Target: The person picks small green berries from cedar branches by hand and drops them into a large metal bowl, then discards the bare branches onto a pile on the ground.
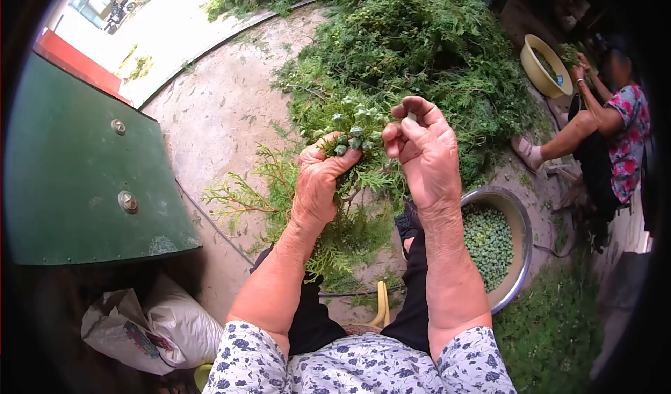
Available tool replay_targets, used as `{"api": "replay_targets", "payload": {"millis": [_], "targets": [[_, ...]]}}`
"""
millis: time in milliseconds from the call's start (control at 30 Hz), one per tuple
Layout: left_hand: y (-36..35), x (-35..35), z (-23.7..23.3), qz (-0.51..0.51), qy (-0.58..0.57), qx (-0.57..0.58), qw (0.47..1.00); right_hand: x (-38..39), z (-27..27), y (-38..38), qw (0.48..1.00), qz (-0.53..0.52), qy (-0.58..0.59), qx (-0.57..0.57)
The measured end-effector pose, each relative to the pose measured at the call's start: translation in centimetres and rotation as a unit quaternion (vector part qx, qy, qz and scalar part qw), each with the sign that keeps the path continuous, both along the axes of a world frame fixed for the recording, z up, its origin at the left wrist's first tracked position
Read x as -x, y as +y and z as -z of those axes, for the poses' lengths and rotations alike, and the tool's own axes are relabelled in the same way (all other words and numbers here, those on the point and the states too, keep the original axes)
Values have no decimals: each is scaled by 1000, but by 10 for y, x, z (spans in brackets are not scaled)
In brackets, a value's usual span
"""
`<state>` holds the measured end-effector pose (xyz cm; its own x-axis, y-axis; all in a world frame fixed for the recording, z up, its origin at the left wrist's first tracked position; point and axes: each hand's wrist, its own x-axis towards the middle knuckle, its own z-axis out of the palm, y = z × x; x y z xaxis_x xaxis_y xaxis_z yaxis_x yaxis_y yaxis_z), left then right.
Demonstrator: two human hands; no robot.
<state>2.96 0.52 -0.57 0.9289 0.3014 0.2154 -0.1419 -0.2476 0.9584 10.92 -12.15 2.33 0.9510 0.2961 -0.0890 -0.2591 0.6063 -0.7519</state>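
Note:
A leafy green branch (pixel 279 191) with a cluster of blue-green cones (pixel 355 134) at its top is held in my left hand (pixel 318 181), its thumb pressed beside the cones. Just right of the cluster, my right hand (pixel 426 149) is raised with thumb and fingers curled together; a small pale thing shows at the fingertips, too small to name. Below and right of that hand stands a metal basin (pixel 521 233) holding many picked green cones (pixel 487 244).
A large heap of cut branches (pixel 419 51) lies ahead. At the right a seated person (pixel 622 121) handles greenery beside a yellow basin (pixel 535 72). A green metal door (pixel 91 163) is at left, white sacks (pixel 178 324) at lower left, and a cable crosses the floor.

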Motion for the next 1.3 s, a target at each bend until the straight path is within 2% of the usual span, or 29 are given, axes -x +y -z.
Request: {"api": "replay_targets", "payload": {"millis": [33, 67, 100, 133, 167, 200, 267, 333, 367, 400, 433, 500, 533, 567, 600, 667, 700, 767, 800, 833, 900, 933, 1000, 1133, 1267, 1300], "targets": [[3, 1, 1, -1, 0, 0, 1000, 1, -4, 1, 1000, 0, 2, -3], [8, 2, 3, -5, -42, -171, 984, 1, -3, -2, 1000, 0, 2, -3], [10, 3, 4, -8, -84, -336, 938, 0, -1, -6, 998, -43, -25, 35], [8, 2, 3, -8, -84, -336, 938, 0, -1, -9, 992, -85, -52, 74], [5, 1, -1, 4, -51, -158, 986, 2, -1, -8, 987, -69, -83, 123], [3, 0, -3, 15, -16, 26, 999, 2, -1, -8, 987, -68, -83, 123], [2, -2, -6, 2, -7, 33, 999, 3, -1, -10, 970, -97, -144, 169], [4, -4, -5, -15, 2, 40, 999, 3, 0, -9, 968, -108, -140, 177], [4, -5, -4, -7, 25, 195, 981, 2, 4, -8, 951, -96, -188, 225], [4, -6, -2, 2, 48, 345, 937, 2, 6, -7, 930, -82, -235, 272], [3, -6, -1, 2, 48, 345, 937, 3, 7, -6, 929, -80, -237, 272], [0, -7, 0, 11, 44, 419, 907, 5, 8, -6, 931, -72, -210, 289], [-2, -7, 0, 10, 44, 419, 907, 5, 8, -5, 932, -64, -182, 306], [-4, -7, -1, 4, 39, 425, 904, 6, 13, 0, 907, 9, -259, 332], [-6, -7, -2, -2, 34, 431, 902, 6, 16, 3, 907, 8, -259, 332], [-8, -7, -2, -6, 23, 423, 906, 6, 19, 7, 861, 151, -290, 390], [-6, -6, -1, -18, 34, 431, 901, 4, 6, 3, 904, 133, -185, 360], [-5, -7, -2, -32, 40, 443, 895, -8, 7, -7, 974, 44, -127, 185], [-5, -8, -2, -33, 40, 443, 895, -7, 1, -8, 989, 4, -114, 98], [-6, -9, -3, -41, 38, 440, 896, -4, -5, -6, 989, 3, -114, 98], [-6, -10, -1, -51, 38, 433, 899, 5, -14, 2, 1000, -22, -6, 7], [-7, -10, 0, -51, 38, 434, 899, 4, -9, 0, 1000, -23, -6, 7], [-7, -10, 0, -43, 20, 404, 913, 0, 4, -5, 992, -93, -42, 68], [-10, -10, -2, -31, 15, 396, 918, 11, 5, 2, 969, -101, -65, 218], [-7, -8, 2, -9, 38, 436, 899, 10, 11, -1, 980, -130, 9, 150], [-6, -8, 4, -1, 47, 459, 887, 8, 12, -2, 985, -144, 48, 85]]}}
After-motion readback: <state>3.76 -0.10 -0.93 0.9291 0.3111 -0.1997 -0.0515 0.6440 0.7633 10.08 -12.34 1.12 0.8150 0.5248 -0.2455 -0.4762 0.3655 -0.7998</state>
